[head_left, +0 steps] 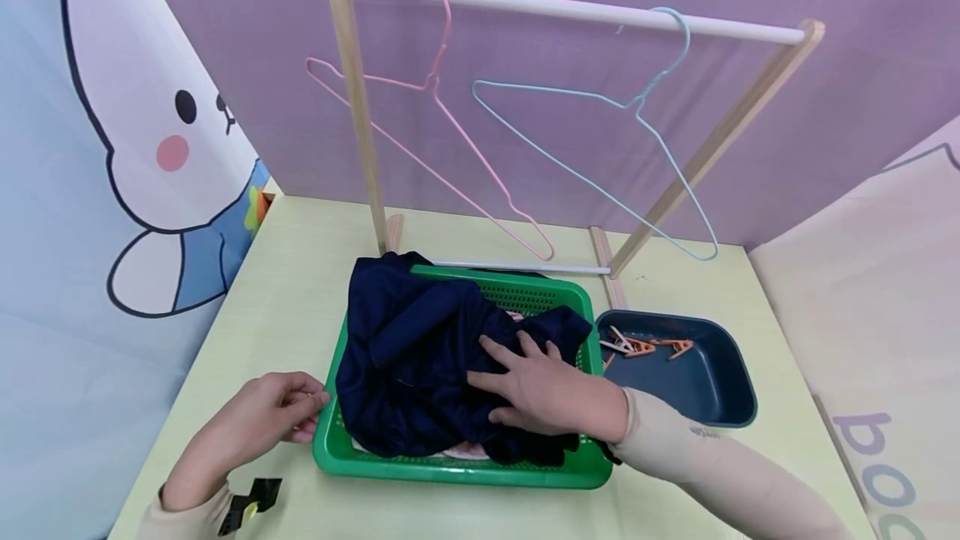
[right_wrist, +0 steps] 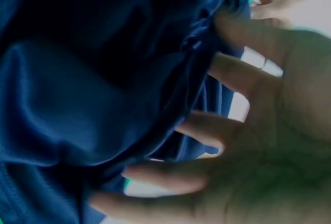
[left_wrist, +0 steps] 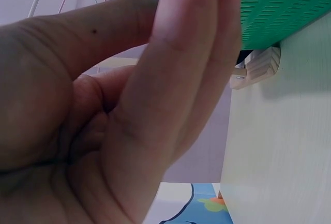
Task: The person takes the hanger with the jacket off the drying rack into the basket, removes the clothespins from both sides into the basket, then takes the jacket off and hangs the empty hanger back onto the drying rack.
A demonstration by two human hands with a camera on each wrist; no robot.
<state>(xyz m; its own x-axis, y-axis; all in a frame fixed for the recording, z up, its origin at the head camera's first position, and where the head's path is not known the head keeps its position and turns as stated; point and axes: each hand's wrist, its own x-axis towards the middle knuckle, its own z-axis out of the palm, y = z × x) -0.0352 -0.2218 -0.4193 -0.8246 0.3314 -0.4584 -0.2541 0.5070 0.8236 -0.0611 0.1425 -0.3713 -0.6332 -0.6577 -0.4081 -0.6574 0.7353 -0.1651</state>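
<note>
Pale tabletop (head_left: 300, 273): right hand (head_left: 542, 394) spread flat on navy garment (head_left: 420, 340); left hand (head_left: 258, 423), loosely curled, touches green basket (head_left: 450, 469).

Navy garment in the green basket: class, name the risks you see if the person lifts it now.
1. The right hand lies flat with spread fingers on the navy garment, so it may slip rather than lift.
2. A pale cloth lies beneath and could be dragged out too.
3. The left hand only touches the green basket at its rim, so the basket might slide.
</note>
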